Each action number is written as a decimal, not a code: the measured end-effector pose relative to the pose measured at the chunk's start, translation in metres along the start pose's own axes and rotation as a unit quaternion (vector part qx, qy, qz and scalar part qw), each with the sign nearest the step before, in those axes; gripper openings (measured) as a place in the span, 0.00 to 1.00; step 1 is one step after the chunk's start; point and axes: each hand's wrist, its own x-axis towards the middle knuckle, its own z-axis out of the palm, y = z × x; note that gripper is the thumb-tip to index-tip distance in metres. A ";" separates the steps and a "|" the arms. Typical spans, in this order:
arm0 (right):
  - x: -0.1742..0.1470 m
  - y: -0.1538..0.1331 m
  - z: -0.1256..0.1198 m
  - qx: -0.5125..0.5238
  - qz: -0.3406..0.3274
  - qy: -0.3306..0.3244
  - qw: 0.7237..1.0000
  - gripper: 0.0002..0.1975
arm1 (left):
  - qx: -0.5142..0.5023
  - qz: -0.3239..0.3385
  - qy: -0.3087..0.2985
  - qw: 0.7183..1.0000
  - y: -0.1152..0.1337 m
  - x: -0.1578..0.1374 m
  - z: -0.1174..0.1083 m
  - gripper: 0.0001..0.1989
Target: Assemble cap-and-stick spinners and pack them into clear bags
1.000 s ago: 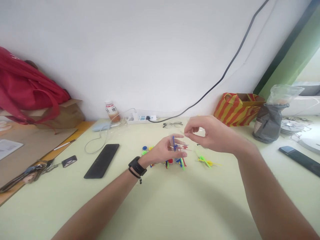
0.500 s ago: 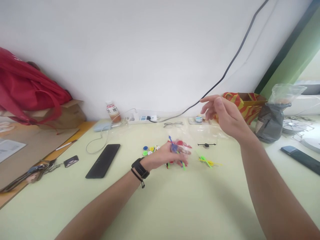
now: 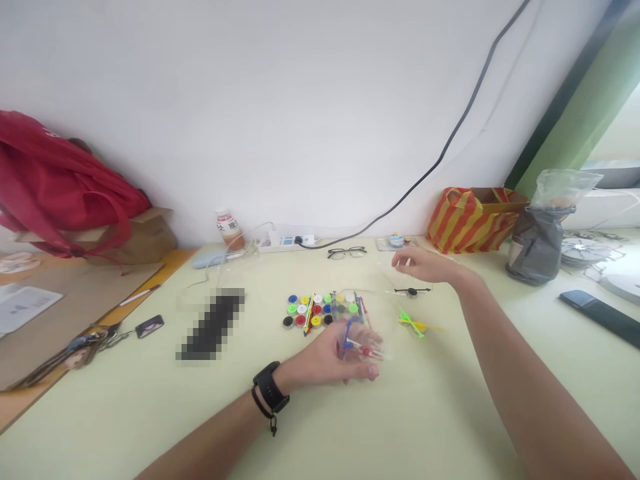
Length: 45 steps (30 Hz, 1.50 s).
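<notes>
Here's the clear plastic [image 3: 376,339], see-through and blurred, held in the left hand [image 3: 333,353], and in among it a slim blue piece [image 3: 347,339] standing upright in view, with a red-and-white piece [image 3: 367,352] stretching sideways to the right! Just beyond sit the discs [image 3: 316,309], flat, in tidy rows: blue, yellow, white, green, red, black. A bundle of thin coloured sticks [image 3: 309,315] runs lengthwise between their columns. Over to the right, a black arrow [image 3: 412,292] lies crosswise, round at its middle. Nearer, a green stick [image 3: 411,324] crosses a yellow piece [image 3: 421,326], both lying loose.
</notes>
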 end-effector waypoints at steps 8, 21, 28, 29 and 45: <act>0.006 0.013 0.030 -0.006 0.035 -0.096 0.995 0.05 | -0.020 -0.016 -0.009 1.000 -0.011 0.001 0.000 0.23; -0.032 -0.070 -0.036 0.229 -0.101 0.249 0.936 0.15 | -0.061 0.008 0.086 0.994 -0.025 0.007 0.001 0.28; -0.053 -0.140 -0.026 0.286 -0.155 0.257 0.910 0.11 | -0.073 0.035 0.154 0.985 -0.027 0.011 0.003 0.29; -0.052 -0.145 -0.022 0.274 -0.153 0.254 0.915 0.11 | -0.075 0.038 0.156 0.984 -0.026 0.011 0.003 0.28; -0.059 -0.169 -0.004 0.002 -0.159 0.178 0.971 0.05 | 0.033 0.078 0.207 0.975 -0.031 0.012 0.000 0.21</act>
